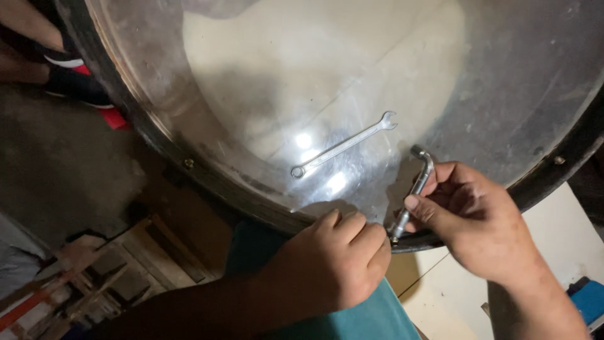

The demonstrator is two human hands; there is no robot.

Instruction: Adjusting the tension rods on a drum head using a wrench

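Item: L-shaped socket wrench (415, 189), at the rim of a round metal pan (503, 94).

We grip the wrench in our right hand (478, 220), fingers wrapped round its shank; our left hand (333, 258) is curled shut at the rim (207, 173), contents hidden. The long axis runs up and away from our hands, bent head on top, lower end at the rim. We judge it stiff, light, slippery steel; best held mid-shank. A combination spanner (343, 146) lies beyond, inside the pan.
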